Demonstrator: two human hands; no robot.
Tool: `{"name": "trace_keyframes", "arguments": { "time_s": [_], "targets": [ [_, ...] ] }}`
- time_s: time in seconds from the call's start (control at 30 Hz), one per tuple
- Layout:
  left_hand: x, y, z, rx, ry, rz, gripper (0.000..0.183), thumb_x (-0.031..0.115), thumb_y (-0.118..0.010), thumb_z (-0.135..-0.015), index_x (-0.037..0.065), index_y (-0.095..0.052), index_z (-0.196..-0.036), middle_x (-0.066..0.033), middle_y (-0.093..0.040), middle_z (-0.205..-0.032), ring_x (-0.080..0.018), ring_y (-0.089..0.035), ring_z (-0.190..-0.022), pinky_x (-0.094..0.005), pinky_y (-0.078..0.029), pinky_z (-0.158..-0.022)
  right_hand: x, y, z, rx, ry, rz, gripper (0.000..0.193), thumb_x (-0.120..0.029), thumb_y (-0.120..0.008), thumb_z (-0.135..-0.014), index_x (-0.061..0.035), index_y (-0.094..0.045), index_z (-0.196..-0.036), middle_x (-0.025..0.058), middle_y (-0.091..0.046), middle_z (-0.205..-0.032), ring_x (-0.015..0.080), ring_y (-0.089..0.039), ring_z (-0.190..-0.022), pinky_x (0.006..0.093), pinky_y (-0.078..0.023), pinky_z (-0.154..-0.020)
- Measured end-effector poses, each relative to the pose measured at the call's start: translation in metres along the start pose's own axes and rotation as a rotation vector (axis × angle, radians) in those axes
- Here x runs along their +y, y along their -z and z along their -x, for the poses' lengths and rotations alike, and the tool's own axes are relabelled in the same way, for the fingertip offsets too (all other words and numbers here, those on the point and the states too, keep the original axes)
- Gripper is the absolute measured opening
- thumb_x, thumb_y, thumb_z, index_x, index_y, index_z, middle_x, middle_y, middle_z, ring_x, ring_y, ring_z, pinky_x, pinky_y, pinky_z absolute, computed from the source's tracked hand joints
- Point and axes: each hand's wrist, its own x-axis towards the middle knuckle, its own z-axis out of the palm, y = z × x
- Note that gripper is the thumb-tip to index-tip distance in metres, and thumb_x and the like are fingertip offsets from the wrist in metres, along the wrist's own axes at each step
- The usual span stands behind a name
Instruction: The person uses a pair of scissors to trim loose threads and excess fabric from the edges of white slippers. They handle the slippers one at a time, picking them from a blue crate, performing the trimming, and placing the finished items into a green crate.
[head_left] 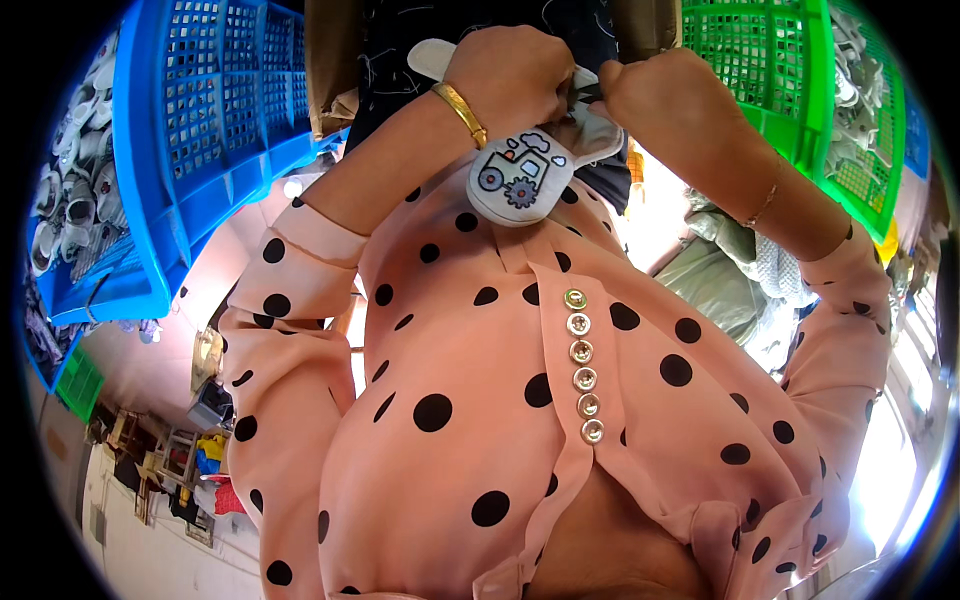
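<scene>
A small white baby shoe [515, 188], its toe embroidered with a grey tractor and clouds, hangs toe-down between my hands in front of my body. My left hand [515, 75] is closed at its upper left side, fingers curled out of sight behind it. Opposite, my right hand [665, 95] is closed in a pinch at the shoe's upper edge, by a dark narrow piece between the two hands. A white rounded flap [432, 58] sticks out beyond my left hand. Whether it belongs to this shoe or another, I cannot tell.
On the left stands a blue plastic crate [235, 95], with many small pale shoes [80, 200] beside it. A green crate [760, 75] stands on the right, near more small shoes [855, 85]. Clear plastic bags [720, 280] lie below my right forearm. Dark patterned cloth [400, 95] covers my lap.
</scene>
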Motion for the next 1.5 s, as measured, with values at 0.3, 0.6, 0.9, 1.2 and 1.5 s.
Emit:
{"name": "trace_keyframes", "arguments": {
  "time_s": [0.3, 0.6, 0.9, 1.2, 1.5],
  "targets": [
    [0.001, 0.002, -0.003, -0.037, 0.01, 0.039, 0.015, 0.022, -0.069, -0.067, 0.011, -0.074, -0.075, -0.0141, -0.065, -0.068, -0.0334, -0.064, -0.064, -0.0414, -0.052, -0.062, -0.013, 0.0, -0.012, -0.17, -0.078, 0.109, 0.002, -0.014, -0.071, -0.07, -0.0163, -0.069, -0.071, -0.0029, -0.062, -0.071, 0.0137, -0.066, -0.071, 0.0274, -0.044, -0.054],
    [0.001, 0.002, -0.002, -0.065, 0.014, 0.037, 0.016, 0.022, -0.069, -0.068, 0.011, -0.075, -0.078, -0.0136, -0.067, -0.072, -0.0324, -0.066, -0.07, -0.0412, -0.053, -0.065, -0.018, -0.007, -0.019, -0.218, -0.042, 0.167, 0.006, -0.014, -0.071, -0.067, -0.0196, -0.07, -0.066, -0.0042, -0.059, -0.059, 0.0135, -0.061, -0.058, 0.03, -0.037, -0.047],
    [0.003, 0.004, -0.001, -0.088, 0.007, 0.018, 0.016, 0.022, -0.071, -0.072, 0.009, -0.074, -0.081, -0.0133, -0.07, -0.078, -0.0306, -0.069, -0.076, -0.0404, -0.056, -0.067, -0.023, 0.004, -0.025, -0.339, -0.1, 0.099, 0.004, -0.009, -0.069, -0.072, -0.0118, -0.066, -0.071, 0.0024, -0.058, -0.071, 0.0159, -0.065, -0.064, 0.028, -0.045, -0.054],
    [-0.018, -0.006, 0.012, 0.092, 0.007, 0.405, 0.018, 0.019, -0.064, -0.082, 0.007, -0.073, -0.091, -0.0107, -0.071, -0.082, -0.0239, -0.068, -0.07, -0.0313, -0.053, -0.062, -0.013, 0.003, -0.017, -0.155, -0.047, 0.121, 0.013, -0.022, -0.069, -0.077, -0.0155, -0.065, -0.067, -0.0017, -0.061, -0.059, 0.0151, -0.064, -0.06, 0.0318, -0.043, -0.047],
    [-0.029, 0.009, 0.03, 0.257, 0.258, 0.539, 0.036, 0.022, -0.062, -0.093, 0.002, -0.053, -0.121, -0.0132, -0.072, -0.096, -0.0223, -0.071, -0.081, -0.0278, -0.053, -0.067, -0.008, -0.003, 0.013, -0.116, -0.557, -0.78, 0.057, -0.056, -0.067, -0.081, 0.0002, -0.062, -0.071, 0.0114, -0.057, -0.057, 0.0237, -0.062, -0.054, 0.033, -0.047, -0.05]
  ]
}}
